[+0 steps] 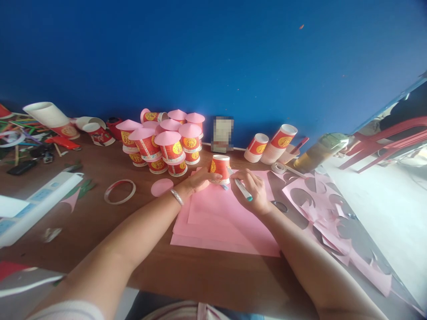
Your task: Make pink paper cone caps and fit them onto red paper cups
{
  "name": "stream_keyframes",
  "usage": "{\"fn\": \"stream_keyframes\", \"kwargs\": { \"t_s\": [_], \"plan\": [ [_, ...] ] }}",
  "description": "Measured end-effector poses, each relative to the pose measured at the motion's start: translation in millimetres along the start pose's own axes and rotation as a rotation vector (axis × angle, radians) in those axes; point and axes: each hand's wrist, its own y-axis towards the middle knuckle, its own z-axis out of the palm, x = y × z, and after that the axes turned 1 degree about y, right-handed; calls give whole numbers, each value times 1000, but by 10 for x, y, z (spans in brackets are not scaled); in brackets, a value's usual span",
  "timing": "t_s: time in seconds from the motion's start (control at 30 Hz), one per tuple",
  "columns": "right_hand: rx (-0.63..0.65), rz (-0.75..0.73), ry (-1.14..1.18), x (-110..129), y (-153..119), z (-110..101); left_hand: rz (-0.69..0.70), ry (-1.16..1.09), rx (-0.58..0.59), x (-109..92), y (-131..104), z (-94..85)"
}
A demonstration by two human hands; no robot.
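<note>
A red paper cup with a yellow emblem (219, 165) is upside down over the pink paper sheets (227, 222). My left hand (202, 178) grips its left side. In my right hand (252, 189) is a white marker with a teal end (243, 189), its tip close to the cup's right side; whether it touches I cannot tell. A small bluish piece, perhaps the marker cap (224, 187), shows just below the cup. Left of the sheets lies a pink paper disc (162, 187).
Stacked cups with pink cone tops (170, 144) stand at back left. Nested cups (280, 142), a bottle (320, 151) and a tape roll (279, 167) are at right. Cut pink scraps (333, 235) spread along the right edge. A tape ring (120, 192) and power strip (40, 204) lie left.
</note>
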Motion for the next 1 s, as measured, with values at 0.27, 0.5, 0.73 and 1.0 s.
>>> {"fn": "stream_keyframes", "kwargs": {
  "t_s": [0.27, 0.5, 0.73, 1.0],
  "plan": [
    [14, -2, 60, -19, -7, -3, -37, 42, -8, 1, -21, 7],
    [33, -7, 28, -19, -1, -1, -14, 21, -22, 11, -19, -6],
    [47, -1, 21, -20, 0, 0, -5, 11, -29, -2, -17, 8],
    [60, -25, 40, 13, -7, 13, 6, 19, -18, -37, -12, 25]
  ]
}}
